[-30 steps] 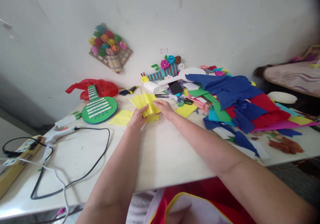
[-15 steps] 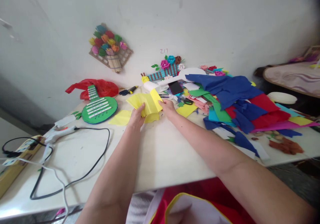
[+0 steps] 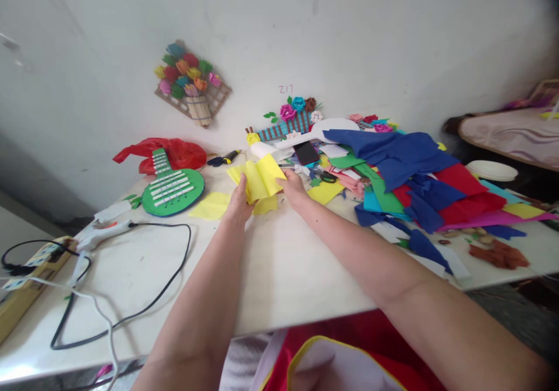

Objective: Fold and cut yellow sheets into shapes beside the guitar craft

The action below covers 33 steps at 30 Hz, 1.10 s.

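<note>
A sheet of yellow crepe paper (image 3: 262, 177) is stretched between my two hands above the middle of the table. My left hand (image 3: 240, 200) grips its left side, thumb on top, where the paper bunches and folds. Its right edge is pinched by my right hand (image 3: 293, 186), whose fingers are partly behind the paper. Another yellow paper piece (image 3: 211, 205) lies flat to the left of my left hand, and more yellow paper (image 3: 265, 206) shows just below the held sheet.
Left stand a green guitar-shaped craft (image 3: 173, 192), a glue gun (image 3: 105, 234) with its looping cord and a power strip (image 3: 35, 269). Black scissors (image 3: 327, 177), a phone (image 3: 306, 153) and a heap of blue paper (image 3: 393, 152) lie right. Paper flowers (image 3: 288, 112) are at the back.
The left part of the held yellow paper has been gathered in and folded, with my left thumb shifted slightly up and left. My right hand has barely moved.
</note>
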Motion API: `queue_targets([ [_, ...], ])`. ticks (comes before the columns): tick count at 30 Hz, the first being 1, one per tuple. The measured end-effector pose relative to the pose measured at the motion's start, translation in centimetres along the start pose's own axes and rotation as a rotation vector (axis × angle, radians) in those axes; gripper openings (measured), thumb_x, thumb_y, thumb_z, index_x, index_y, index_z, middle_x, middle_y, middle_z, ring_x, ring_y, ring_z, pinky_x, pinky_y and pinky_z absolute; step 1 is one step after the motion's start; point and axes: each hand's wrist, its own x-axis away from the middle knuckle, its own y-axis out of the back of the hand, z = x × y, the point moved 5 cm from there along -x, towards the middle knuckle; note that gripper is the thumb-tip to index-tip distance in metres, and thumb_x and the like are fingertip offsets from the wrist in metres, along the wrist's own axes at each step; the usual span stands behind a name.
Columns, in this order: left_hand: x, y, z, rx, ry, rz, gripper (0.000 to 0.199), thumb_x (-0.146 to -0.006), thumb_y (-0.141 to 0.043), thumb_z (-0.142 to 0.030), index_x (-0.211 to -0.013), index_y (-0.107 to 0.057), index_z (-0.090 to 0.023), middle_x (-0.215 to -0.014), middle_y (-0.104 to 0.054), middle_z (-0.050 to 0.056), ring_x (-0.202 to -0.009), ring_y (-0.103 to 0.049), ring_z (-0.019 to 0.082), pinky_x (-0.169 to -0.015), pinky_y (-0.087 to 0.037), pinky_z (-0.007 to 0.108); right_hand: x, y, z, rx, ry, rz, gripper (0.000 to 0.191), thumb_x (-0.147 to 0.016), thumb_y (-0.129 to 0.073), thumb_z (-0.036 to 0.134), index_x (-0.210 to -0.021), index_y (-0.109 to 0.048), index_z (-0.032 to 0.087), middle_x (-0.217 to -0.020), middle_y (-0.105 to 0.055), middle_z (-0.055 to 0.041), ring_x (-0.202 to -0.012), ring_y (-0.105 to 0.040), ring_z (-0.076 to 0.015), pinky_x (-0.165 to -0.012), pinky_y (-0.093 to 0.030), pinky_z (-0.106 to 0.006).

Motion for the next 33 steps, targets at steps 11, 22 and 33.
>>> queue_targets([
  [11,0.5,0.2,0.1,-0.180,0.021,0.016,0.026,-0.060,-0.072,-0.017,-0.084,-0.062,-0.015,-0.081,-0.068,0.006,-0.076,-0.064,0.019,-0.055,-0.052,0.023,-0.4,0.2,-0.6,-0.051,-0.024,-0.031,0.048,-0.065,-0.046,0.012,-0.113,-0.052,0.017,-0.095,-0.064,-0.0052,-0.069,-0.061,-0.0142,-0.061,-0.052,-0.029],
  [22,0.7,-0.4,0.4,-0.043,-0.058,0.151,0.031,-0.058,-0.074,-0.015,-0.087,-0.063,-0.012,-0.084,-0.069,0.009,-0.087,-0.064,0.023,-0.080,-0.051,0.032,-0.7,0.0,-0.7,0.221,0.107,0.036,0.047,-0.072,-0.057,0.038,-0.115,-0.055,0.020,-0.114,-0.059,-0.0065,-0.089,-0.060,-0.0162,-0.083,-0.046,-0.031],
  [33,0.5,-0.4,0.0,0.048,-0.099,0.158,0.037,-0.058,-0.074,-0.013,-0.093,-0.063,-0.013,-0.086,-0.069,0.008,-0.086,-0.064,0.023,-0.082,-0.051,0.033,-1.2,1.3,-0.6,0.340,0.127,-0.153,0.020,-0.075,-0.048,0.028,-0.085,-0.064,0.020,-0.081,-0.063,-0.0039,-0.084,-0.058,-0.0193,-0.069,-0.050,-0.029],
])
